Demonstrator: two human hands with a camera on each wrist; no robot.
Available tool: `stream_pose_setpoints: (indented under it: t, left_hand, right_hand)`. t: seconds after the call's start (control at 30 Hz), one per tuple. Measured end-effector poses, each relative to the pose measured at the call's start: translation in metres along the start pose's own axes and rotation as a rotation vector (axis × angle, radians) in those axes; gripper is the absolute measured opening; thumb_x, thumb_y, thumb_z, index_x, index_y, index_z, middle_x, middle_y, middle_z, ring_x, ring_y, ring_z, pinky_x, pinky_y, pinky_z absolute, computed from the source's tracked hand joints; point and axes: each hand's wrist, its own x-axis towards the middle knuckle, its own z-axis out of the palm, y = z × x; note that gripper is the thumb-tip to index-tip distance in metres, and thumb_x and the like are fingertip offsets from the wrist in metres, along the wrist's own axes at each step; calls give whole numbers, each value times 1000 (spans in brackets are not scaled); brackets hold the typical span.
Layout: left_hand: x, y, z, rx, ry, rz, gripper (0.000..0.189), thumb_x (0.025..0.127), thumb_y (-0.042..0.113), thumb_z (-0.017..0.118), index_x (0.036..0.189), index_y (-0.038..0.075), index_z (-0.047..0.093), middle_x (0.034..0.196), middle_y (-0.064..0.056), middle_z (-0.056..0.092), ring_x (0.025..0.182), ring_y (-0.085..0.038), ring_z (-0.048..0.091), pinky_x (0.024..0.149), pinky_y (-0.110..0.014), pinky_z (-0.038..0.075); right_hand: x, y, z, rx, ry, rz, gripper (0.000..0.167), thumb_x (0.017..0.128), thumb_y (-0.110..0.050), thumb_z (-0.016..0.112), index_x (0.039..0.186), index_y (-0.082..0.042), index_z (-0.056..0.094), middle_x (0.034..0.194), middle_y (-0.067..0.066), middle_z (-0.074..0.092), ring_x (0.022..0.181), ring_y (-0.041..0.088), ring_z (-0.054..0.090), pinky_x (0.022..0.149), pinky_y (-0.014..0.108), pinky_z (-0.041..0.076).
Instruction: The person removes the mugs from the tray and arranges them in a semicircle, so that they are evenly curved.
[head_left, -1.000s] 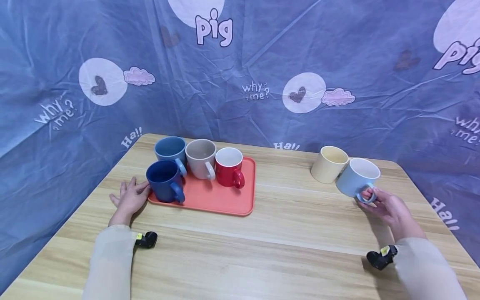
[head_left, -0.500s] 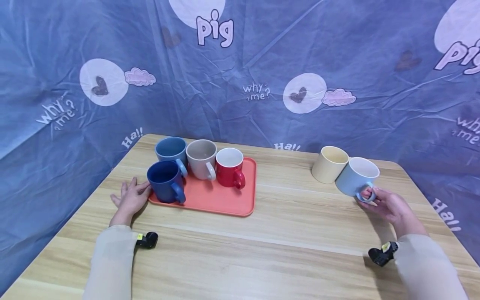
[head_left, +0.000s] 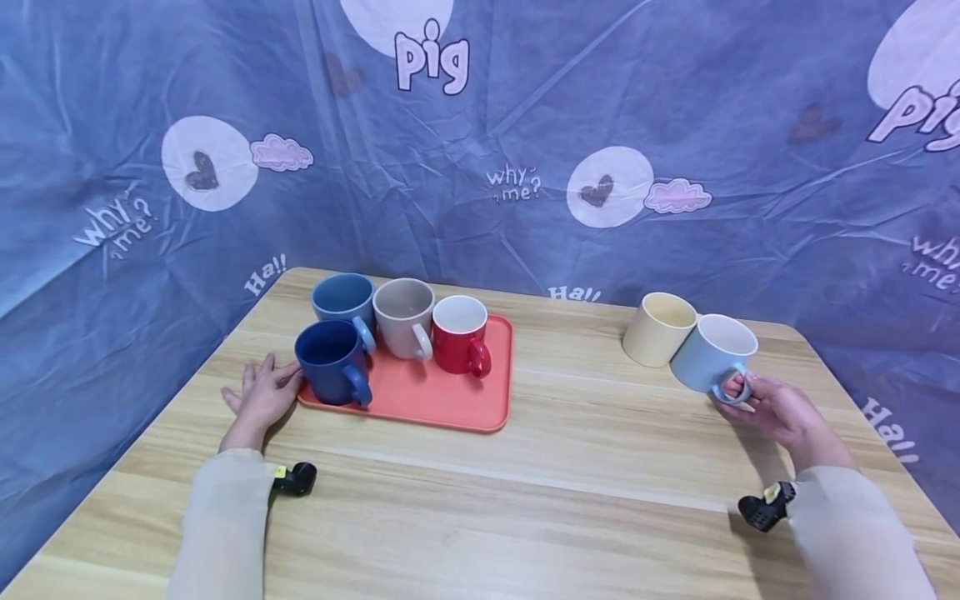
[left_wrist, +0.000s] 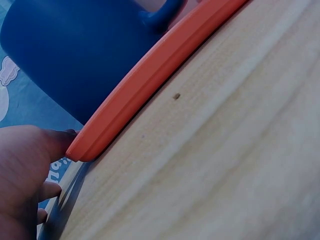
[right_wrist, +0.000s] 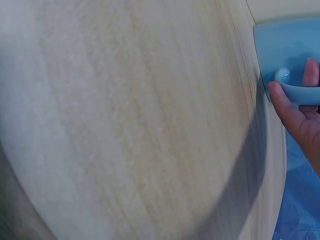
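My right hand holds the handle of a light blue mug, its fingers in the handle loop. The right wrist view shows the thumb and a finger on the mug's handle. Just left of that mug, and seemingly touching it, stands a cream mug. Over on the left, the fingers of my left hand touch the left front corner of a coral-red tray, beside a dark blue mug. In the left wrist view, thumb and fingers are spread at the tray's rim.
On the tray stand a teal-blue mug at the back left, a grey mug and a red mug. The wooden table spreads between both hands. A blue printed cloth hangs behind and beside it.
The light blue mug and my right hand have shifted very slightly to the left. My left hand stays at the tray's corner.
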Motion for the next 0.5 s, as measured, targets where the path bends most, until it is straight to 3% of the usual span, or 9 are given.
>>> stream_pose_setpoints:
  t: [0.3,0.5]
  left_hand:
    - [0,-1,0,6,-3,-5,49,90,39,35,123,5,45,135,-31,11,121,-47,-9,81,-64,-18]
    - [-1,-2,0,11,-7,-12,49,90,38,35,124,5,45,135,-31,11,121,-47,-9,81,-64,-18]
  right_hand:
    - [1,4,3,51,-2,-48,39,95,-3,22,94,8,59,92,19,61,91,25,57,80,42,43]
    - [0,5,11,3,98,-77,32,92,3,31,90,6,63,88,18,63,87,23,59,76,38,46]
